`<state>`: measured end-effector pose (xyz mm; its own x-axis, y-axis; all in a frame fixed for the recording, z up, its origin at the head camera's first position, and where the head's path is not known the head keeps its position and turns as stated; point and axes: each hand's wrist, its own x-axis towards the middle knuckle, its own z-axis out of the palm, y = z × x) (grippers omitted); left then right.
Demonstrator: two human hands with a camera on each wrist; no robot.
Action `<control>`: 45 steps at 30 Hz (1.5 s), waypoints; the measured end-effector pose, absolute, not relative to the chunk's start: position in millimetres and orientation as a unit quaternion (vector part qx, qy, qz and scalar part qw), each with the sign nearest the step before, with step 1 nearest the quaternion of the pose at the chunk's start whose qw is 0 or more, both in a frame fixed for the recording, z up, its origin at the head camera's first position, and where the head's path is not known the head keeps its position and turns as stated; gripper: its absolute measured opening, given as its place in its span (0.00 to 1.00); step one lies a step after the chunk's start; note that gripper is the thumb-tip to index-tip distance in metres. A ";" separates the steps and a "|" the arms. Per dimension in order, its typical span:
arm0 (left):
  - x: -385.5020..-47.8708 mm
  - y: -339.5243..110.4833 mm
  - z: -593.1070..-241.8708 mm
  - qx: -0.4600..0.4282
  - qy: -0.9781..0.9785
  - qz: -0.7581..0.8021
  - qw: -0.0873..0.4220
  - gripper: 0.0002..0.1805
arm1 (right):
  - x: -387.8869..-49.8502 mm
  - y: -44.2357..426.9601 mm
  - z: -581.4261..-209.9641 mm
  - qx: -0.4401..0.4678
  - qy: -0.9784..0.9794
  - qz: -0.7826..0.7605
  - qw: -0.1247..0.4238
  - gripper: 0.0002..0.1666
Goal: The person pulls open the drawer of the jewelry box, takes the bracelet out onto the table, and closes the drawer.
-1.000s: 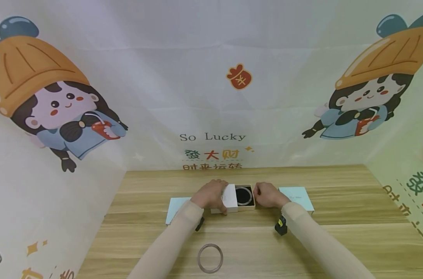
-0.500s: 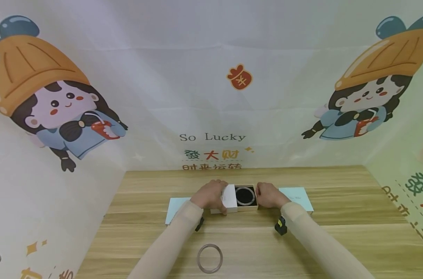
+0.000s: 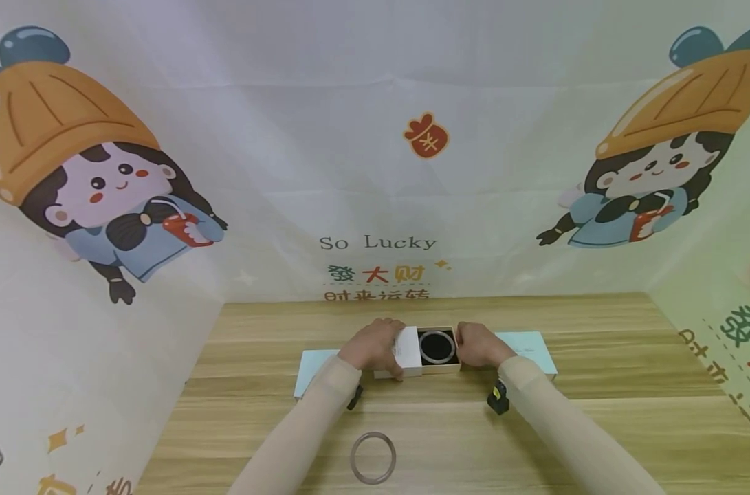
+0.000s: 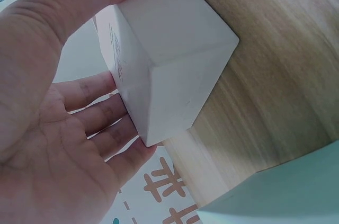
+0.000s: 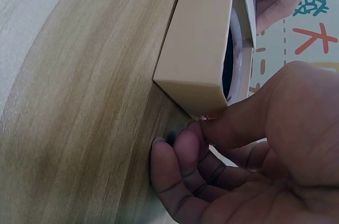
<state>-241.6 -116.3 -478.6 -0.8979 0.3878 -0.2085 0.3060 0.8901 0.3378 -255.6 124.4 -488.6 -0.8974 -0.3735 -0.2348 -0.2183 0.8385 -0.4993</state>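
Observation:
In the head view a small white jewelry box stands mid-table, its drawer (image 3: 443, 369) partly out of its sleeve (image 3: 409, 352). My left hand (image 3: 372, 346) grips the sleeve, thumb on the near side and fingers on the far side, as the left wrist view confirms. A greyish bangle (image 3: 438, 361) lies in the drawer's black lining. At the drawer's right end is my right hand (image 3: 478, 346). Its thumb and forefinger pinch there in the right wrist view; whether they hold a pull tab or the edge is hidden. A second bangle (image 3: 353, 459) lies loose nearer me.
One pale blue-green box (image 3: 309, 368) sits left, partly behind my left forearm. Another pale blue-green box (image 3: 531, 349) sits right, close behind my right wrist. A printed cloth backdrop (image 3: 375, 206) rises at the back edge of the wooden table (image 3: 473, 447).
The drawer has slid a little further right out of the sleeve, with my right hand moving right along with it. More of the bangle inside shows. My left hand stays in place.

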 end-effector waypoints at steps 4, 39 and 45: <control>-240.9 -116.5 -477.4 0.182 0.963 0.145 0.135 0.55 | -256.9 125.1 -489.2 -0.155 0.946 -0.234 0.165 0.02; -241.3 -113.8 -478.2 0.174 0.966 0.137 0.133 0.55 | -248.7 135.2 -483.2 -0.182 0.943 -0.261 0.094 0.19; -242.3 -114.1 -478.7 0.175 0.966 0.137 0.131 0.55 | -244.7 134.2 -484.0 -0.183 0.941 -0.274 0.071 0.29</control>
